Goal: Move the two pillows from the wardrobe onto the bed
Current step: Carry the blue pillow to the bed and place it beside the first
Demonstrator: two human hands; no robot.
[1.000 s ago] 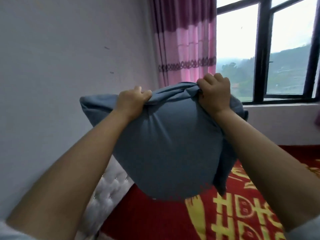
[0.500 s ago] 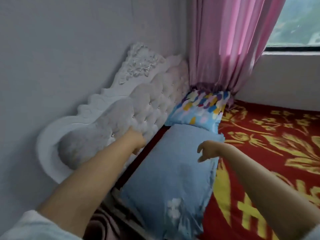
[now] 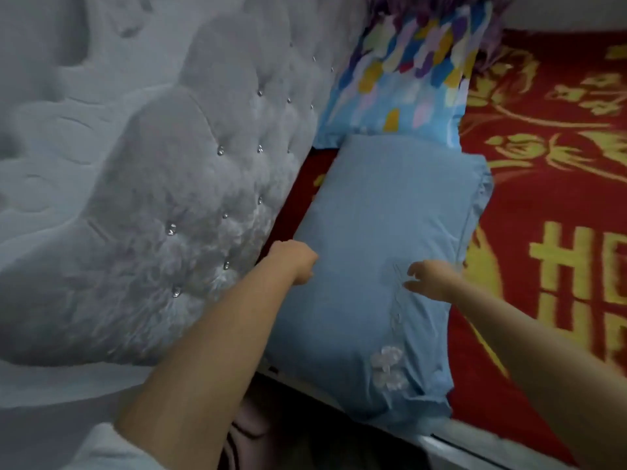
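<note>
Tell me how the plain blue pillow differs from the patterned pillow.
The blue pillow is one plain colour with small pale flowers near its near end; the patterned pillow is covered in multicoloured patches. The blue pillow lies nearer the person, its near corner at the bed's edge; the patterned pillow sits further along the headboard. The blue pillow's far end overlaps the patterned pillow. Both rest on the red bedspread.

One head-worn camera looks steeply down, close over the plain blue pillow (image 3: 380, 252) beside the white tufted headboard (image 3: 176, 205).
</note>
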